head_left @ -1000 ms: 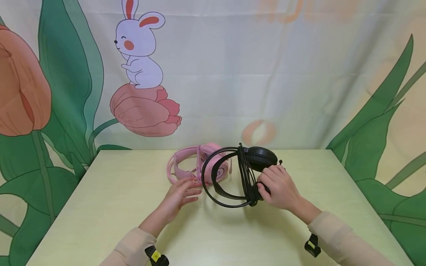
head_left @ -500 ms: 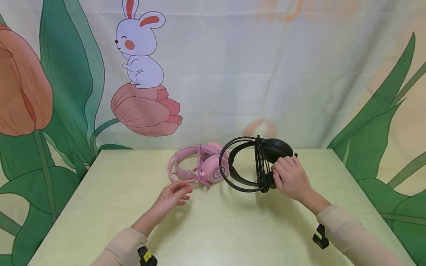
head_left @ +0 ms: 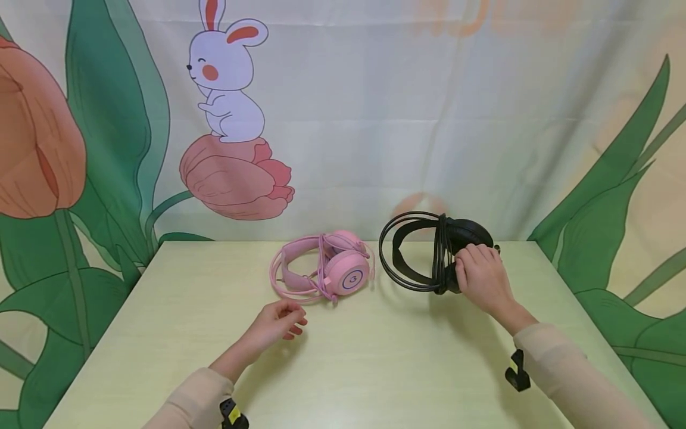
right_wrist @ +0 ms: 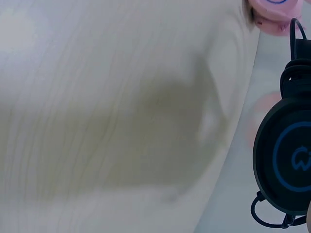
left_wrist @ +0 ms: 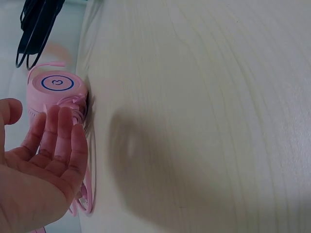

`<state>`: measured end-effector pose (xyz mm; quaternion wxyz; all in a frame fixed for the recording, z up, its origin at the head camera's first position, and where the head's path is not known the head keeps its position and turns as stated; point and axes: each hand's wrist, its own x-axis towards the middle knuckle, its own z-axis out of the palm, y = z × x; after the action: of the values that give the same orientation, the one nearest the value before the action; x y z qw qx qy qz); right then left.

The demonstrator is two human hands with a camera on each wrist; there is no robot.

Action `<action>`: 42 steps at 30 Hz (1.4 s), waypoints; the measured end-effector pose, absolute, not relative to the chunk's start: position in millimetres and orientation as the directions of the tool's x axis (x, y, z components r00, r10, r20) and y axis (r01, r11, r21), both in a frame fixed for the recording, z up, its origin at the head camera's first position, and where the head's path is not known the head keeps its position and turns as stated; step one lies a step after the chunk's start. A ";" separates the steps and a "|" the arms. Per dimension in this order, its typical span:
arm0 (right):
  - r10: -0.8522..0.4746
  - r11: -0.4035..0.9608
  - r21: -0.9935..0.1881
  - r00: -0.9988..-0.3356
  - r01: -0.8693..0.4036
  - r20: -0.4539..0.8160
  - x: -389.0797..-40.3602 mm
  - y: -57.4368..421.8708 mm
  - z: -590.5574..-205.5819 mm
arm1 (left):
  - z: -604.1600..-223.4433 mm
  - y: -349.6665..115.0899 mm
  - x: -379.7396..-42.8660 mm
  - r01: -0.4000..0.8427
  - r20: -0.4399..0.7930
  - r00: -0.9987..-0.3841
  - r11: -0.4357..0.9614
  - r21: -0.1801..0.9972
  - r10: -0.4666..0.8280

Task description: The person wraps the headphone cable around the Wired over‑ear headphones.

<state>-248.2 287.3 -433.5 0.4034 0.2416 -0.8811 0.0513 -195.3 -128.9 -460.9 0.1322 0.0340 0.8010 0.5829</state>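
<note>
Black headphones (head_left: 412, 280) with their cable bundled round the band are gripped by my right hand (head_left: 485, 280) at the ear cup. They are held over the table's back right, and a shadow lies below them. In the right wrist view the cup (right_wrist: 286, 160) shows a blue ring, while the hand is almost wholly out of frame. Pink headphones (head_left: 348, 271), wrapped in a pink cable, lie at the back middle of the table. My left hand (head_left: 276, 322) hovers just in front of them, fingers loosely bent and holding nothing; its palm (left_wrist: 34, 194) shows in the left wrist view.
A pale wooden table (head_left: 343, 369) spans the view beneath both hands. Behind its back edge hangs a curtain (head_left: 375, 119) printed with a rabbit and tulips. Each forearm bears a small black-and-yellow wrist device, such as the left one (head_left: 233, 414).
My right hand has carried the black headphones right and backward, away from the pink ones. My left hand has drawn back left and toward me from the pink headphones, which stay put.
</note>
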 end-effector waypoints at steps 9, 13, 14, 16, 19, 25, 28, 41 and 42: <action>-0.341 0.913 0.083 -0.637 -0.399 0.691 -258.3 295.0 -449.3 | -461.5 -130.0 -195.0 -0.104 -0.183 -0.964 0.359 0.927 0.191; -0.332 0.922 0.087 -0.653 -0.379 0.680 -262.4 296.8 -456.9 | -460.5 -131.7 -193.5 -0.098 -0.180 -0.966 0.381 0.919 0.186; -0.330 0.923 0.086 -0.657 -0.375 0.678 -263.3 297.1 -458.4 | -460.2 -132.3 -193.4 -0.095 -0.177 -0.967 0.385 0.918 0.184; -0.323 0.927 0.081 -0.666 -0.367 0.672 -265.0 297.4 -460.9 | -460.0 -134.0 -193.9 -0.079 -0.164 -0.970 0.403 0.912 0.181; -0.311 0.932 0.072 -0.683 -0.355 0.661 -267.6 297.0 -463.6 | -460.1 -137.1 -196.6 -0.052 -0.143 -0.975 0.446 0.894 0.173; -0.295 0.941 0.059 -0.719 -0.334 0.629 -272.4 293.0 -467.1 | -460.0 -143.7 -206.1 -0.043 -0.129 -0.982 0.506 0.861 0.137; -0.292 0.942 0.055 -0.729 -0.331 0.619 -274.5 290.4 -469.0 | -458.8 -145.7 -210.5 -0.041 -0.122 -0.985 0.523 0.851 0.122; -0.335 0.930 0.098 -0.708 -0.353 0.621 -277.5 283.5 -475.4 | -446.4 -151.4 -230.7 0.003 -0.096 -0.987 0.617 0.787 0.127; -0.337 0.929 0.100 -0.706 -0.355 0.623 -277.6 283.3 -475.9 | -445.2 -152.1 -232.7 0.005 -0.096 -0.987 0.619 0.786 0.130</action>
<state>-277.6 283.3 -475.9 0.3346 0.1874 -0.9234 0.0137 -232.7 -152.1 -445.2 0.0720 0.0376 0.8967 0.4350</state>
